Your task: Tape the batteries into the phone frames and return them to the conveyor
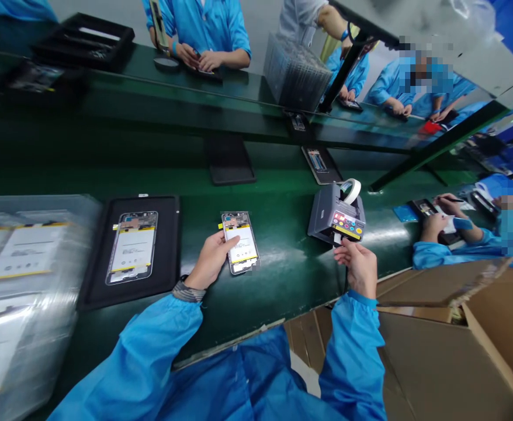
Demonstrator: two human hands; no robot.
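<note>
Left hand: just left of mid-frame, I saw the left hand (209,260) grasping a phone unit (244,252), thumb across its white face; the unit lay just right of the palm.
Right hand: right of centre, the right hand (360,266) pinched a white strip (338,238) at the dispenser's front.
Tape dispenser: one grey tape dispenser (321,211), right of centre, one white roll (353,190) on top.
Phone on the left: one second phone (131,248), on a black tray (169,234), apart from the left hand.
Clear tray: one clear tray (50,327), lower left, blurred; it seemed to hold at least three white batteries (26,251).
Cardboard box: one cardboard box (440,362), lower right.
</note>
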